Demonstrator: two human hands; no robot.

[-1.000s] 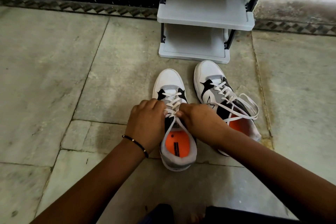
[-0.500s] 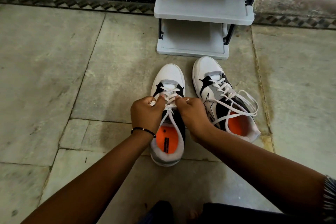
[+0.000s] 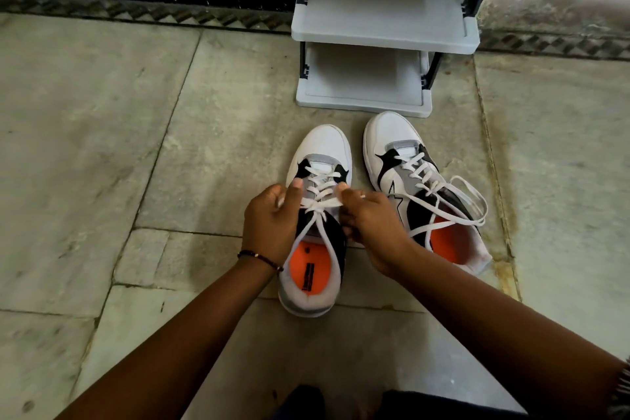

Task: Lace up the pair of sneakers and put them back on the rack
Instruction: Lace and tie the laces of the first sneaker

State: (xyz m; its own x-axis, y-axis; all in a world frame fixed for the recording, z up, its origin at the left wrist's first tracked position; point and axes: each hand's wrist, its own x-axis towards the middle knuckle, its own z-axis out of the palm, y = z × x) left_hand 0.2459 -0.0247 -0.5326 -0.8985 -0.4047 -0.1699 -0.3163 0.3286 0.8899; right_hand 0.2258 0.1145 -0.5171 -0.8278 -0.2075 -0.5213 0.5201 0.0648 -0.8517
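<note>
Your two forearms reach forward over the stone floor (image 3: 102, 133), and a thin dark bracelet (image 3: 259, 257) sits on your left wrist. Just past it, the near sneaker (image 3: 317, 249) stands on the floor with its heel toward you, orange insole showing in the opening. Your left hand (image 3: 269, 225) rests against that shoe's left side, its fingers (image 3: 295, 191) pinched together on the white lace (image 3: 320, 203) where it crosses the upper eyelets. Your right hand (image 3: 371, 225) is on the shoe's right side, its fingers (image 3: 344, 189) likewise clamped on the other end of the same crossing strand. The strand runs taut between both hands, and two loose lengths trail back from it over the tongue toward the heel.

Just beside it on the right stands the second sneaker (image 3: 402, 160), slightly farther from you and angled a little outward. It is laced up the front, and its lace ends (image 3: 467, 201) lie in loose loops across the collar and over its right side.

Beyond both toes, near but apart from them, stands the grey shoe rack (image 3: 381, 34) against the far edge of the floor, with two shelves showing between dark uprights.
</note>
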